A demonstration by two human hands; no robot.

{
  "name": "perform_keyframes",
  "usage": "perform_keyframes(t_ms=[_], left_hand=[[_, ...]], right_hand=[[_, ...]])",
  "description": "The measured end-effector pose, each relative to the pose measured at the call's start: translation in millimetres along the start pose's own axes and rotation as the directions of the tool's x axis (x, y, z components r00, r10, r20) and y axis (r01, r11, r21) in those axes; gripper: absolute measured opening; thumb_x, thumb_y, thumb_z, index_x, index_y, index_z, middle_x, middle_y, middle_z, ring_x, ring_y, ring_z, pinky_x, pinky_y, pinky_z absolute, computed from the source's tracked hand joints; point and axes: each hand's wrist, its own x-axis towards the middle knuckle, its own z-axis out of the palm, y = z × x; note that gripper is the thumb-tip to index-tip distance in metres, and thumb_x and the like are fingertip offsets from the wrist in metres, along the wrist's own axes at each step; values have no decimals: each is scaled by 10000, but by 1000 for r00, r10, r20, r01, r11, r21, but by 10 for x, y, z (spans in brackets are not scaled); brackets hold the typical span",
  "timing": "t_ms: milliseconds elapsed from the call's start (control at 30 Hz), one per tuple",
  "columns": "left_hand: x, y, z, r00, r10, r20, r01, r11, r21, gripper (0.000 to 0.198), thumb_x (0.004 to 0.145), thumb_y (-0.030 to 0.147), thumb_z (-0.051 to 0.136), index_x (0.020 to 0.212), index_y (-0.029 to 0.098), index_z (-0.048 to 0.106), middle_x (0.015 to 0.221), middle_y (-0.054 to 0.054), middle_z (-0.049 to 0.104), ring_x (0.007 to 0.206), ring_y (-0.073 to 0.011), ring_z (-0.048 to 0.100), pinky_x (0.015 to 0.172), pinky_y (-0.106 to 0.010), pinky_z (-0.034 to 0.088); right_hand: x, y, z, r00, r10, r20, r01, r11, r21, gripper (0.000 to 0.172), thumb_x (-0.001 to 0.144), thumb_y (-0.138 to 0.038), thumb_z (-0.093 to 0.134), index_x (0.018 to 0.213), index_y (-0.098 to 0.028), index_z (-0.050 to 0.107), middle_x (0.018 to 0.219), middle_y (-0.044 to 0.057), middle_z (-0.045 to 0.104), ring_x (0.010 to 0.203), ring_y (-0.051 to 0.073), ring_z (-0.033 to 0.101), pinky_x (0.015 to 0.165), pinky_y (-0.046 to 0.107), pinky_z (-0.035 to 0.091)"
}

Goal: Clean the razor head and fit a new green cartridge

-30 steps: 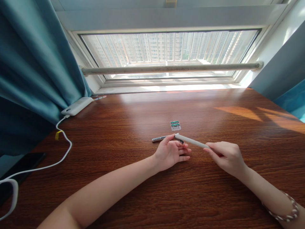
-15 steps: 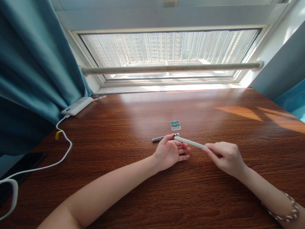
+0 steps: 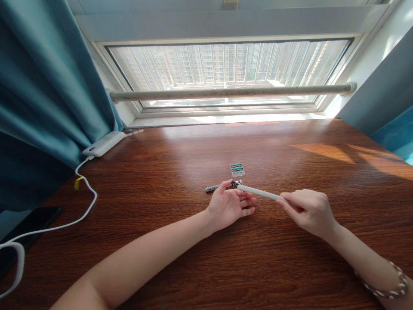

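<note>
My left hand (image 3: 226, 205) lies palm up over the table, outer fingers loosely spread. Its thumb meets a small dark piece (image 3: 235, 184) at the far end of a slim white stick (image 3: 261, 193); I cannot make out what that piece is. Closed around the stick's near end is my right hand (image 3: 309, 210), to the right. A razor (image 3: 212, 188) with a grey and dark handle lies just behind my left hand, partly hidden by the thumb. Beyond it sits a clear tray (image 3: 238, 174) with two green-striped blade cartridges.
The brown wood-grain table (image 3: 180, 258) reaches the window sill. At left are a white power bank (image 3: 105, 144), its white cable (image 3: 92, 204) and a dark flat object (image 3: 41, 219) by the blue curtain (image 3: 48, 77). A rail (image 3: 232, 92) crosses the window.
My right hand and the white stick have shifted slightly right. More of the dark piece now shows beside my left thumb. The razor and tray stay where they were.
</note>
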Motion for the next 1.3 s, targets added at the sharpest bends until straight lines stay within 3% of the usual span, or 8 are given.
perform_keyframes(t_ms=[300, 467, 700, 833, 900, 1033, 1133, 1300], left_hand=[[-1, -10, 8, 1000, -3, -14, 3, 1000, -7, 439, 772, 452, 387, 813, 61, 583, 832, -123, 575, 834, -233, 530, 797, -389, 372], [-10, -5, 2, 1000, -14, 6, 14, 1000, -3, 421, 764, 441, 400, 752, 58, 575, 854, -114, 555, 858, -230, 520, 810, -378, 369], [-14, -11, 7, 1000, 2, 18, -3, 999, 41, 437, 753, 451, 413, 781, 50, 584, 857, -114, 545, 871, -229, 514, 808, -372, 378], [-18, -16, 38, 992, 123, 0, -121, 977, 176, 379, 766, 437, 420, 784, 91, 573, 866, -96, 543, 847, -210, 522, 781, -356, 391], [-20, -16, 49, 959, 283, 0, -263, 891, 371, 301, 774, 395, 462, 815, 113, 560, 837, -79, 552, 812, -188, 527, 759, -328, 392], [-24, -23, 47, 816, 565, 123, -485, 554, 677, 173, 765, 273, 559, 891, 171, 498, 818, -30, 547, 774, -139, 522, 759, -282, 380], [-34, -55, 35, 734, 649, 199, -565, 421, 710, 202, 779, 262, 553, 940, 201, 448, 939, -29, 495, 782, -124, 522, 753, -280, 390], [-63, -119, 15, 685, 665, 297, -611, 304, 731, 214, 799, 266, 527, 980, 224, 421, 1079, -46, 388, 806, -130, 533, 770, -311, 403]], right_hand=[[10, 5, -14, 998, -64, 19, 63, 997, 45, 147, 779, -301, 576, 739, -199, 673, 495, -22, 525, 465, 93, 442, 543, 236, 308], [1, 2, 0, 998, 30, -64, -31, 999, -12, 166, 781, -315, 577, 739, -187, 673, 481, -20, 514, 456, 94, 446, 539, 235, 310], [6, -28, 28, 998, 49, -41, -49, 999, -4, 191, 793, -330, 553, 743, -193, 676, 472, -25, 509, 453, 96, 457, 537, 232, 316], [7, -41, 30, 985, 156, -78, -152, 987, 53, 195, 798, -327, 550, 769, -176, 671, 484, -28, 511, 450, 91, 454, 513, 228, 310], [8, -55, 12, 981, 187, -57, -179, 975, 131, 196, 803, -322, 545, 775, -171, 667, 479, -33, 494, 440, 85, 435, 498, 221, 312], [5, -85, -36, 966, 259, -8, -246, 927, 284, 208, 817, -315, 525, 768, -166, 663, 458, -42, 456, 402, 73, 371, 438, 211, 291], [1, -90, -44, 974, 224, 29, -220, 908, 358, 202, 820, -295, 518, 767, -160, 658, 490, -32, 494, 411, 72, 382, 432, 207, 294], [-1, -92, -9, 993, 102, 59, -117, 923, 366, 161, 808, -263, 537, 776, -154, 651, 490, -36, 480, 428, 69, 399, 472, 205, 317]])
